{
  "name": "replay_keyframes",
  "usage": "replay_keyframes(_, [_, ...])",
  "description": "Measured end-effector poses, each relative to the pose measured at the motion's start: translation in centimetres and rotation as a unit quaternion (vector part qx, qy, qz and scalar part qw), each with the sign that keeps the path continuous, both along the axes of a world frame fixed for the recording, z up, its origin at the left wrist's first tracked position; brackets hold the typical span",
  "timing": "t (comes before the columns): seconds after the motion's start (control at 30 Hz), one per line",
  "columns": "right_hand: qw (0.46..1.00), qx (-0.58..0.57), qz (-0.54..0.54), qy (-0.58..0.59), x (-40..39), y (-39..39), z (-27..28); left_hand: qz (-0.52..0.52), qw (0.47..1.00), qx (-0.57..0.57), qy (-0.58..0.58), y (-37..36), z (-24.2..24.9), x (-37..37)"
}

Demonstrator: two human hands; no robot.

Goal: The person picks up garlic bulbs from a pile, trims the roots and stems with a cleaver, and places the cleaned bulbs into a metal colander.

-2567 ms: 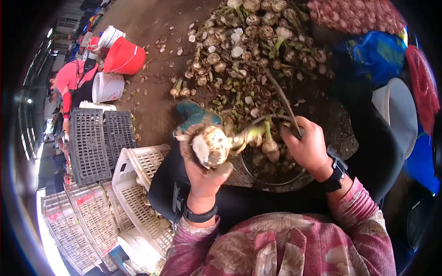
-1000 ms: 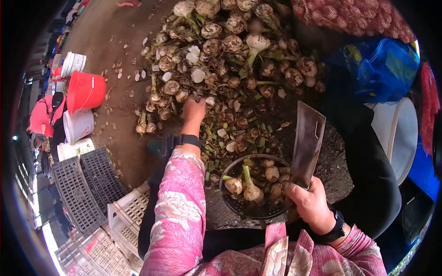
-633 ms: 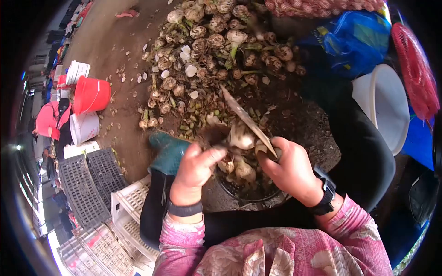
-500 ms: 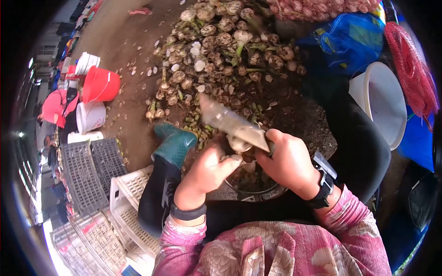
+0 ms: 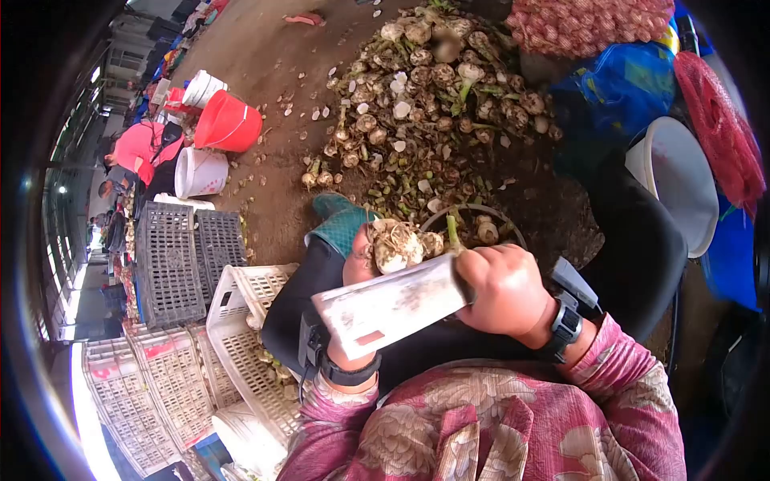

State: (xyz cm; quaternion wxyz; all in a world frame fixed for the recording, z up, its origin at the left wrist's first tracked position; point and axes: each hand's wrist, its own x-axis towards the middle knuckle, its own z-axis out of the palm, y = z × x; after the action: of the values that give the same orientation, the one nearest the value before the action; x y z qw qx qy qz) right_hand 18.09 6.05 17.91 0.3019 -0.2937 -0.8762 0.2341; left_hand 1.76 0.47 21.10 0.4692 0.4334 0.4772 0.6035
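Observation:
In my right hand [image 5: 507,290] is the handle of a cleaver [image 5: 401,301], its broad pale blade lying across in front of my lap. My left hand [image 5: 358,263] is closed round a garlic bulb [image 5: 395,247] with shaggy dirty roots and a white patch. The bulb sits at the blade's far edge, and the blade hides most of the left fingers. Past the cleaver, a round basin [image 5: 520,232] between my legs shows its rim, with a smaller bulb [image 5: 486,231] inside it.
A large heap of garlic bulbs [image 5: 437,88] lies on the ground ahead. At left stand a red bucket [image 5: 228,122], a white bucket [image 5: 200,172], black crates [image 5: 170,264] and a white crate [image 5: 249,337]. A white tub [image 5: 682,184] and red netting [image 5: 718,128] are at right. A person [image 5: 140,152] is far left.
The cleaver has swung from pointing up and away to lying across toward my left wrist. My left hand has turned, and the bulb now shows its roots. The view has shifted left.

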Motion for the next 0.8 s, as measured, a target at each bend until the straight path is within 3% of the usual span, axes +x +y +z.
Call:
replay_keyframes(0.17, [0.999,-0.011,0.014,0.041,-1.4,0.8,-1.2,-0.015,0.990,-0.060,-0.127,-0.7,-1.2,-1.0])
replay_keyframes(0.23, [0.997,-0.070,-0.025,0.001,-1.2,2.0,-3.7,0.017,0.997,-0.068,0.020,-0.7,-1.6,-0.9])
replay_keyframes(0.3, [0.935,-0.249,-0.179,-0.181,-0.2,4.3,-7.4,0.053,0.983,0.004,0.178,-0.8,-0.3,-0.3])
replay_keyframes(0.33, [0.949,-0.221,-0.180,-0.134,-0.3,3.7,-6.8,0.074,0.970,0.022,0.231,-0.7,0.0,-0.5])
replay_keyframes(0.4, [0.975,-0.147,-0.163,-0.037,-0.7,3.5,-3.9,0.093,0.975,-0.015,0.199,0.3,-1.8,-2.0])
replay_keyframes(0.43, [0.979,-0.147,-0.136,-0.026,-1.2,3.1,-2.4,0.047,0.991,-0.080,0.098,0.2,-2.3,-2.5])
replay_keyframes(0.53, [0.959,-0.236,-0.154,-0.031,-1.8,3.4,-3.4,0.046,0.999,0.013,-0.013,0.5,-2.4,-1.8])
replay_keyframes(0.63, [0.950,-0.255,-0.179,-0.031,-1.2,3.5,-3.6,0.111,0.991,0.002,0.072,1.0,-2.3,-2.5])
replay_keyframes(0.67, [0.966,-0.209,-0.152,0.017,-1.6,3.1,-3.3,0.115,0.990,0.000,0.083,0.7,-2.2,-2.7])
replay_keyframes(0.7, [0.959,-0.248,-0.133,0.030,-2.0,2.6,-2.8,0.115,0.989,-0.003,0.094,0.3,-2.1,-2.8])
replay_keyframes(0.8, [0.939,-0.320,-0.080,0.094,-2.7,2.5,-0.5,0.161,0.985,0.032,0.045,0.0,-1.6,-2.0])
